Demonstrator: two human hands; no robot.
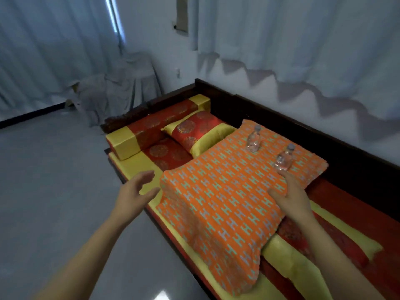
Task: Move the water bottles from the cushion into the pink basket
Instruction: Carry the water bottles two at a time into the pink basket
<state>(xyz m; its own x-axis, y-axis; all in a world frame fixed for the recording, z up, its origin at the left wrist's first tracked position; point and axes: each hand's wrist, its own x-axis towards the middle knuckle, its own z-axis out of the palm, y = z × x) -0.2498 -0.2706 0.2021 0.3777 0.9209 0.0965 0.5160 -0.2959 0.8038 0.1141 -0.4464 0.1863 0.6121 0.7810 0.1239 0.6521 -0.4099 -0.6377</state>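
Two small clear water bottles stand upright on a large orange cushion patterned with teal and grey H shapes. The far bottle is near the cushion's back edge. The nearer bottle is to its right. My right hand hovers over the cushion just below the nearer bottle, fingers apart, fingertips close to its base. Open and holding nothing, my left hand floats past the cushion's left edge. No pink basket is in view.
The cushion lies on a low dark wooden bench with a red and yellow mat. A red and yellow pillow and a bolster sit at the far end. Grey floor spreads to the left; a cloth-draped object stands by the curtains.
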